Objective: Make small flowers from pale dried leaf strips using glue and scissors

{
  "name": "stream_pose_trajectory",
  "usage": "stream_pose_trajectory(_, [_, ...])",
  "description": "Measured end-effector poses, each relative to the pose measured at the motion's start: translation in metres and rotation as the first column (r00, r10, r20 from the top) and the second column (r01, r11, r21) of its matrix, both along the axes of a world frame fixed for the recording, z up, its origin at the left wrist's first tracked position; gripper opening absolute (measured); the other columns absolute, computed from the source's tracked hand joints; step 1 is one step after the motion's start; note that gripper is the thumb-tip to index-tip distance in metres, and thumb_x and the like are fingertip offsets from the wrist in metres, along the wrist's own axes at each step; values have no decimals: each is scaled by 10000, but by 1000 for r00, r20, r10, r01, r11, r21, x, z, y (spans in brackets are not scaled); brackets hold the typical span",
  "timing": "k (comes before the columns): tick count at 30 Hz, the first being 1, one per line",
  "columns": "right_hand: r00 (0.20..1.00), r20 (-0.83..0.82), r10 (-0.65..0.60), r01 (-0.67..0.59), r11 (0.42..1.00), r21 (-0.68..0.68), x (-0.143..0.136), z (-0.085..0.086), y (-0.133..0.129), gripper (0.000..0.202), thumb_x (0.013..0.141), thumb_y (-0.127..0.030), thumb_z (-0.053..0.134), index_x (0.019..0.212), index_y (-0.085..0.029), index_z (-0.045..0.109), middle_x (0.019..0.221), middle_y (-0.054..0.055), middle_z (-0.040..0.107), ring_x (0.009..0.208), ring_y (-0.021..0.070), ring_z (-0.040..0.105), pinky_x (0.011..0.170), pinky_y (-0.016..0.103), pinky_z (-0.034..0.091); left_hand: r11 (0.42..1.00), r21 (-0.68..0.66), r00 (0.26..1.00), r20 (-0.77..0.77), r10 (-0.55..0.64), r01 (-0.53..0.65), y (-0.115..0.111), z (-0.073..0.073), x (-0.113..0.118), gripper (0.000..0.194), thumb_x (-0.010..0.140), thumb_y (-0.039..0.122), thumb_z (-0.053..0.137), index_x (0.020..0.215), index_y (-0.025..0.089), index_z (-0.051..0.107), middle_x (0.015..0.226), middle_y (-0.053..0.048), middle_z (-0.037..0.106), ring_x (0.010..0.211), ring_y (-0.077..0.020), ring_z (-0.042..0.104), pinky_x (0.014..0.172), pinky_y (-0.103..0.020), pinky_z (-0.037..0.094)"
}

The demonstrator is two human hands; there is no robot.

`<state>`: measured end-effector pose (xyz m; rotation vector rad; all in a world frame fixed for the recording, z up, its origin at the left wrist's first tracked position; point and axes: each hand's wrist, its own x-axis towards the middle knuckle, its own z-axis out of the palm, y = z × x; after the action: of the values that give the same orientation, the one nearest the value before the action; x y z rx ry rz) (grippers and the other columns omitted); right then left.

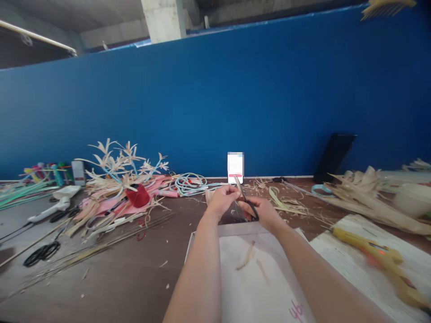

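My right hand [261, 211] is closed around the dark handles of a pair of scissors [243, 192], whose blades point up and away from me. Thumb and fingers of my left hand [223, 200] are pinched together right beside the blades. What they pinch is too small and blurred to tell; a pale piece of dried husk [209, 196] shows at that hand's outer side. Both hands are above the far edge of a white tray-like box [232, 264], which has two thin husk scraps [247, 255] lying in it. Behind the blades stands a lit phone [235, 162].
A yellow glue gun [367, 246] lies on paper at right, near dried husks [363, 193]. Husk flowers [129, 161], a red spool [138, 196], coiled blue cord [191, 184], a white heat tool [59, 204] and black-handled scissors [42, 252] are at left. A blue partition [215, 98] stands behind.
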<state>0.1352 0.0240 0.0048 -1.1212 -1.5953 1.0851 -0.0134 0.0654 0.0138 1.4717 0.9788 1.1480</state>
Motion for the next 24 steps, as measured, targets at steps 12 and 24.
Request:
stream_pose_trajectory(12, [997,56,-58,57,998,11,0,-2,2,366,675,-514,610,732,-153,637,480,-11,518,450,111,444,441,236,326,1000,12,998,-66,-1,2,0,-1,2,159,678,294,613,723,144,584,657,17,582,543,-63,444,568,-199,360])
stream_pose_trajectory(24, [969,-109,-222,221,975,-22,0,-2,5,380,622,-453,679,870,-165,674,507,-8,555,482,127,479,459,245,354,1000,-4,999,-43,6,-7,1,-4,3,195,660,316,630,739,142,593,641,25,552,524,-54,414,522,-189,336])
